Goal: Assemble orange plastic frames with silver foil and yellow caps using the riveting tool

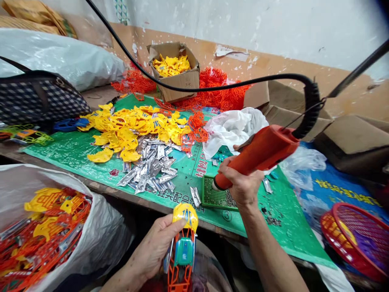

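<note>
My left hand [156,239] grips a toy car body [184,251] with a yellow front, an orange frame and a teal middle piece, low in front of the table edge. My right hand [243,184] is wrapped round a red power screwdriver [257,156] hanging from a black cable. Its tip points down at a green tray [208,194] holding small screws. One silver strip [195,196] lies just left of the tray. Farther left are a heap of silver strips [154,164] and a pile of yellow parts [124,127].
A cardboard box [179,87] of yellow parts stands at the back, beside orange frames [225,95]. White cloth [234,125] lies behind the tray. A filled white sack [106,227] is at lower left, a red basket [358,239] at right, and a checkered bag [39,97] at far left.
</note>
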Demonstrator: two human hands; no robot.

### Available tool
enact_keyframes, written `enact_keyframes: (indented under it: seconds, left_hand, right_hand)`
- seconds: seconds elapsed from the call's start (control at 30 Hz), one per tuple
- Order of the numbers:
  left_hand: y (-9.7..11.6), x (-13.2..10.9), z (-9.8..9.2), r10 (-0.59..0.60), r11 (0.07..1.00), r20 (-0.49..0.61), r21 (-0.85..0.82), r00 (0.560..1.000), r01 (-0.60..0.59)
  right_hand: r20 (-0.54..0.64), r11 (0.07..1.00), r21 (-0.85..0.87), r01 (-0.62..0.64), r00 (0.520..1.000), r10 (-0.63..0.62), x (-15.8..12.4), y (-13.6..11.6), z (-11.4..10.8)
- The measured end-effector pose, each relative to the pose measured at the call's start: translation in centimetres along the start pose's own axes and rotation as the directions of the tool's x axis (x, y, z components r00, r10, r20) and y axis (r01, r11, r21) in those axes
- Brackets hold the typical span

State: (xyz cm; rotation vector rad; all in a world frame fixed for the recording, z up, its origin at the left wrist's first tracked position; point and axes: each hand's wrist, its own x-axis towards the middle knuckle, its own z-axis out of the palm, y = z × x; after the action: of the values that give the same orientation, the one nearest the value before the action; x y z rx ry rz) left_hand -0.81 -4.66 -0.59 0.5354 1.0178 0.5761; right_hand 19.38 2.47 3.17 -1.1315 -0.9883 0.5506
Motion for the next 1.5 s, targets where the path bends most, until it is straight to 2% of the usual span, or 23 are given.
enact_keyframes:
  seconds: [0.2, 0.37, 0.47, 0.53, 0.63, 0.73, 0.97, 1.2, 1.5]
  left_hand:
    - [-0.2, 0.1, -0.4, 0.019, 1.000, -0.008, 0.013, 1.000, -0.019]
    - [-0.5, 0.5, -0.6, 0.021, 0.999, -0.058, -0.023, 0.998, -0.023]
    - [-0.3, 0.5, -0.5, 0.037, 0.998, -0.048, -0.058, 0.998, -0.039]
    - [-0.2, 0.5, -0.3, 0.043, 0.996, -0.060, -0.073, 0.997, -0.047]
    - [-0.2, 0.4, -0.2, 0.030, 0.995, -0.078, -0.093, 0.996, -0.038]
    - [-0.2, 0.4, -0.2, 0.030, 0.995, -0.074, -0.095, 0.997, -0.037]
    - [0.0, 0.2, 0.0, 0.044, 0.991, -0.062, -0.123, 0.997, -0.051]
    - [0.1, 0.2, 0.0, 0.028, 0.989, -0.060, -0.146, 0.998, -0.037]
    - [-0.2, 0.4, -0.2, 0.005, 0.984, -0.094, -0.177, 0.996, -0.022]
  right_hand:
    - [-0.011, 0.999, 0.042, -0.019, 1.000, 0.020, 0.2, -0.1, 0.2]
    - [-0.027, 0.982, 0.189, -0.008, 1.000, 0.014, -0.1, -2.3, 0.2]
    - [0.095, 0.954, 0.297, -0.044, 0.995, 0.017, -1.4, -4.3, 0.4]
    - [0.199, 0.930, 0.347, -0.123, 0.978, 0.055, -2.6, -5.3, 0.6]
    - [0.303, 0.897, 0.371, -0.241, 0.944, 0.128, -4.2, -5.9, 0.9]
    - [0.346, 0.883, 0.372, -0.285, 0.926, 0.153, -5.2, -5.8, 1.1]
    - [0.343, 0.885, 0.362, -0.293, 0.925, 0.166, -5.9, -5.3, 1.1]
    - [0.349, 0.850, 0.431, -0.305, 0.924, 0.155, -6.1, -4.9, 1.1]
    - [0.322, 0.846, 0.453, -0.282, 0.937, 0.140, -6.0, -4.6, 1.0]
